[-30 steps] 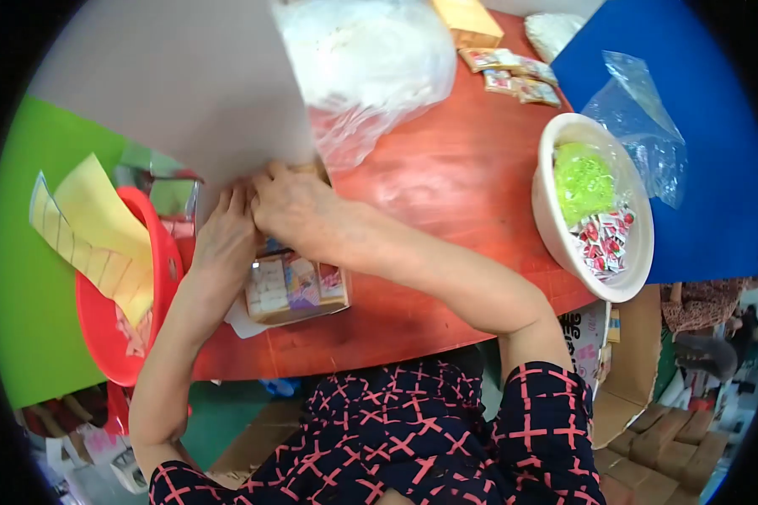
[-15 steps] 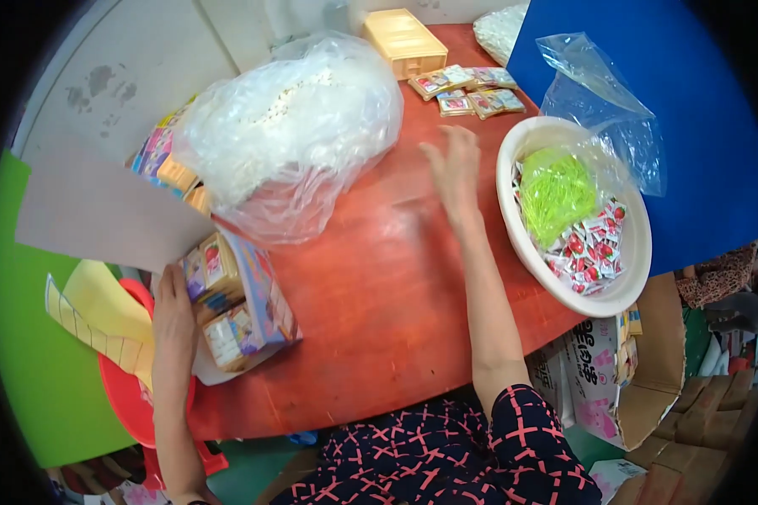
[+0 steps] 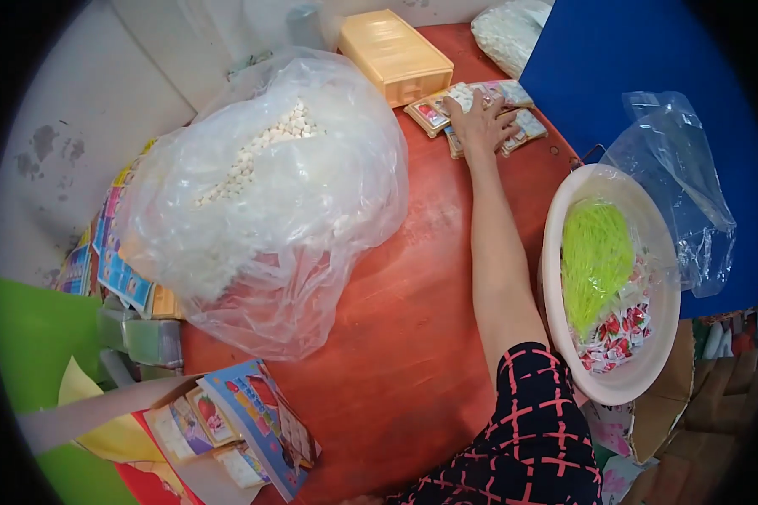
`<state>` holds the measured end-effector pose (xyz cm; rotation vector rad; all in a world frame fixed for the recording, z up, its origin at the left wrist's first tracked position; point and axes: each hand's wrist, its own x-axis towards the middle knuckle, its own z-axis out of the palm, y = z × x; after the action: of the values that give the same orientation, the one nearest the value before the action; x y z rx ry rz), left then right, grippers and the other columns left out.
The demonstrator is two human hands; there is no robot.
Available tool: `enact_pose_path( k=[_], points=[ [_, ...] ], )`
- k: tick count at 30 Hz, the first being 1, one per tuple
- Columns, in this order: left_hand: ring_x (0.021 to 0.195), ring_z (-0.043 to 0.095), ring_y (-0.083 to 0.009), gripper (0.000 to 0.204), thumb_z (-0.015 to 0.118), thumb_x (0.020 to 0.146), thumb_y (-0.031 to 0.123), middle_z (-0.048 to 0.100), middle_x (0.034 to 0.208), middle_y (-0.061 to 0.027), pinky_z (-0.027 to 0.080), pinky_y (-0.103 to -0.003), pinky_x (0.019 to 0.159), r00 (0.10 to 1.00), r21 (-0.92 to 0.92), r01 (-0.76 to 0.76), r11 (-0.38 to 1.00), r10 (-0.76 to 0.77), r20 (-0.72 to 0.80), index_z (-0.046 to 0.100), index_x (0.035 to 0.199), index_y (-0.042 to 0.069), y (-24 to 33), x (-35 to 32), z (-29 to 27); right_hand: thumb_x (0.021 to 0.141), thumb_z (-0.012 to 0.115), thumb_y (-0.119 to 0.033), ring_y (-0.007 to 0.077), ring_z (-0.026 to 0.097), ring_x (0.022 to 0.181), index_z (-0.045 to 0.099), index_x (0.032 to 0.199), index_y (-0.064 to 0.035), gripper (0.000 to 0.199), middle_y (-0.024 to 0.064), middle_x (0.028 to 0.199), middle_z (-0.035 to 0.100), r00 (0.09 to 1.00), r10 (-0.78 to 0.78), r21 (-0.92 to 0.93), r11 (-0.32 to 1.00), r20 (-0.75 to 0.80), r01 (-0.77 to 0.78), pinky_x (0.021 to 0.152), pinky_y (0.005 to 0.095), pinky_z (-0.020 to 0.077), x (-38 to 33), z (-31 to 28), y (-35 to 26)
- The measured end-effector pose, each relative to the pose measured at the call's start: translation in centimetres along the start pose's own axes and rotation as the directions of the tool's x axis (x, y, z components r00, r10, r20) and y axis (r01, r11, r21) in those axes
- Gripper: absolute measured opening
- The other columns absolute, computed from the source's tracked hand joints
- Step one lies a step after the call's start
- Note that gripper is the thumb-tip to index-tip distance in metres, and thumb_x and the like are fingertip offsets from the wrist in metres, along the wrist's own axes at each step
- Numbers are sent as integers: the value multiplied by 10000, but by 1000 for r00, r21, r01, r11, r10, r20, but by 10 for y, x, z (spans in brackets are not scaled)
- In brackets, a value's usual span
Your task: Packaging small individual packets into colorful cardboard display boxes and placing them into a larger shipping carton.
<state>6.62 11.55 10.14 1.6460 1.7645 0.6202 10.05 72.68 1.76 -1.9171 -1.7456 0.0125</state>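
Note:
My right hand (image 3: 482,126) reaches to the far end of the red table (image 3: 396,362). Its fingers are spread over several small flat packs (image 3: 429,114) with clear plastic tops and touch them; the palm hides part of the packs. At the near left stands an open printed cardboard box (image 3: 257,421), its flap raised. Similar packs (image 3: 195,429) lie inside it. My left hand is outside the picture.
A large clear bag of small white pieces (image 3: 261,168) fills the left middle. Behind it sits a yellow plastic case (image 3: 396,55). On the right, a pale basin (image 3: 552,278) holds a bright green bundle (image 3: 596,261) and small red-and-white sachets (image 3: 619,341). An empty clear bag (image 3: 691,177) hangs over its rim.
My right hand has moved farther out and come down onto the packs. My left hand has gone from the box and out of the picture. The view has shifted and come closer to the far end.

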Motion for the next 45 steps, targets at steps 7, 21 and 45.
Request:
enact_pose_path(
  k=[7, 21, 45],
  points=[
    [803, 613, -280, 376, 580, 656, -120, 624, 917, -131, 494, -335, 681, 962, -172, -32, 985, -16, -272, 613, 988, 53, -10, 37, 13, 745, 485, -621, 400, 201, 1296, 407, 1301, -124, 749, 128, 1404, 287, 965, -208, 9, 978, 159, 209, 1011, 598, 121, -65, -38, 28],
    [1199, 332, -415, 668, 642, 757, 308, 317, 1344, -223, 332, -518, 898, 865, 284, 165, 944, 0, -502, 354, 1295, 35, 6, 145, 28, 730, 605, -480, 367, 215, 1291, 443, 1236, -92, 658, 109, 1379, 319, 683, -644, 244, 764, 345, 597, 1013, 570, 163, -310, -205, 82],
    [965, 498, -419, 785, 600, 702, 500, 515, 1079, -279, 395, -452, 857, 846, -139, 169, 976, -216, -487, 431, 1192, -89, -40, 123, 56, 755, 615, -423, 358, 122, 1325, 321, 1332, -58, 743, 157, 1438, 173, 995, 102, 178, 979, -8, -99, 1023, 535, 190, 7, 17, 16]
  ],
)
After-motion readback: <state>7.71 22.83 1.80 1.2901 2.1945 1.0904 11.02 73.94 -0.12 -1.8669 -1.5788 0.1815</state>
